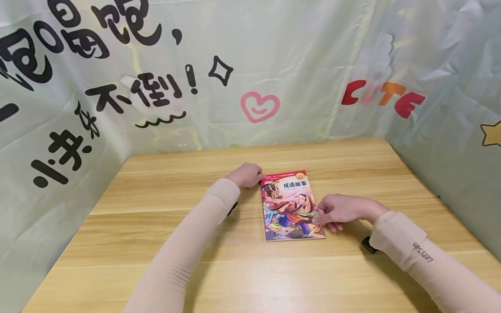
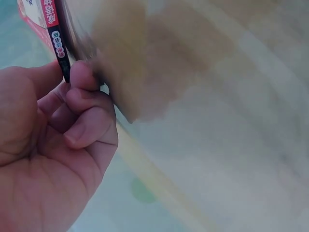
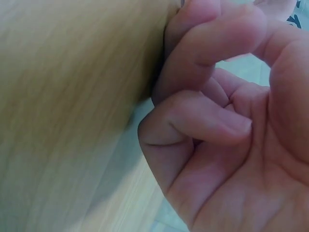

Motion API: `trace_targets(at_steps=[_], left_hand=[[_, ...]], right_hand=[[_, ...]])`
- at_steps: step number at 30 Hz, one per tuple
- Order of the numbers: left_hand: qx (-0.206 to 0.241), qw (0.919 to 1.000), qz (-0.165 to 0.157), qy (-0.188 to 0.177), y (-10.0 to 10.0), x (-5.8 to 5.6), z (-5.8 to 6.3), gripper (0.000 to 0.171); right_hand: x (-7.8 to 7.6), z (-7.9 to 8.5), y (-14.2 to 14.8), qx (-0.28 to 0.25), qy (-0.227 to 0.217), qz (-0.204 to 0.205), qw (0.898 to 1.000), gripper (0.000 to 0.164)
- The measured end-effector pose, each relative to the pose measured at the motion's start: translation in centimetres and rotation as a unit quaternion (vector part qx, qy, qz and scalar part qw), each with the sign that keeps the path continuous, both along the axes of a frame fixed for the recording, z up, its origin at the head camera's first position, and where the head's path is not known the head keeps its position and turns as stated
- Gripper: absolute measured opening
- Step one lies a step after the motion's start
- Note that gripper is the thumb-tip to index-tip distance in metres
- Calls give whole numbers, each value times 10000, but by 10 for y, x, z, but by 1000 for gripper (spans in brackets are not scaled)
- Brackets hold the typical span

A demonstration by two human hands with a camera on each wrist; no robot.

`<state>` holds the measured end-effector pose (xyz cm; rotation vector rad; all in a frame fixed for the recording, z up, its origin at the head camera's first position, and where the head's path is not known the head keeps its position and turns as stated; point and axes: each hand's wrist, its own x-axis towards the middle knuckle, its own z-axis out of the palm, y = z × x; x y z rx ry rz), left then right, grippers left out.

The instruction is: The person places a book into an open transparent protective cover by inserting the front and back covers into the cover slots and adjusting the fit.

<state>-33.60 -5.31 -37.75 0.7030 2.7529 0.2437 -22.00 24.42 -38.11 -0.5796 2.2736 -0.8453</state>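
A thin picture book (image 1: 291, 206) with a red top band and a cartoon figure on its cover lies face up, its title toward the back of the table. My left hand (image 1: 246, 175) is at its upper left corner; in the left wrist view the thumb and curled index finger of that hand (image 2: 72, 125) pinch the end of the dark spine (image 2: 60, 46). At the lower right edge, my right hand (image 1: 344, 209) pinches the book, thumb over the cover. The right wrist view shows the curled fingers (image 3: 203, 116) close to the table, with the book hidden there.
The wooden table (image 1: 156, 243) has a light grain and rounded back corners. A pale printed cloth (image 1: 305, 56) hangs behind it and along both sides. Dark wrist devices (image 1: 369, 245) show under the cuffs of the beige sleeves (image 1: 188, 243).
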Motion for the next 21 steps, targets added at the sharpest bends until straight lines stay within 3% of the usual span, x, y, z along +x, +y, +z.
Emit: trace_targets(at_steps=[12,21], left_hand=[[-155,9998,73,-77,0,1,2,42],[-57,9999,74,123,0,4,1,43]], right_hand=[[0,1,-2,64,-38,-43,10000,34],[0,1,0,27,23,28,10000,36]])
